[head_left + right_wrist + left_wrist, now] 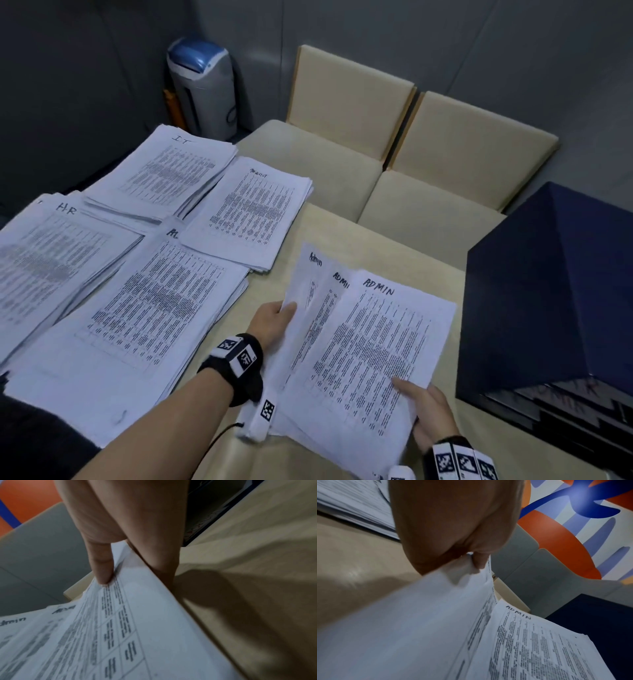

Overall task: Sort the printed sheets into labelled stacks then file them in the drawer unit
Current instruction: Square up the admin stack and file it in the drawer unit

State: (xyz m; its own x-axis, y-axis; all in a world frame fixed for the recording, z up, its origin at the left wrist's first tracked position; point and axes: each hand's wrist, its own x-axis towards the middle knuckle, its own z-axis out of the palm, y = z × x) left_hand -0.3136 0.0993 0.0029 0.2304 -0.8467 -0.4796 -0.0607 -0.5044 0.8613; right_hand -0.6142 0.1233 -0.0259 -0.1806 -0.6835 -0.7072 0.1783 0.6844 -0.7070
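Both hands hold a fanned bundle of printed sheets marked ADMIN (pixel 370 339) just above the beige table (pixel 270 455). My left hand (pixel 274 317) pinches the bundle's left edge (pixel 462 566), thumb on top. My right hand (pixel 424 407) grips the near right corner (pixel 120 577), thumb on the print and fingers beneath. Four labelled stacks lie to the left: IT (pixel 168 168), HR (pixel 51 260), a stack with a hard-to-read label (pixel 253 209), and a large stack (pixel 137 318) whose label is partly covered. The dark blue drawer unit (pixel 548 291) stands at the right.
Two cream chairs (pixel 376 144) stand pushed against the table's far edge. A grey and blue bin (pixel 202 85) sits in the far corner by a dark wall. The drawer unit's labelled drawer fronts (pixel 565 407) face the near right.
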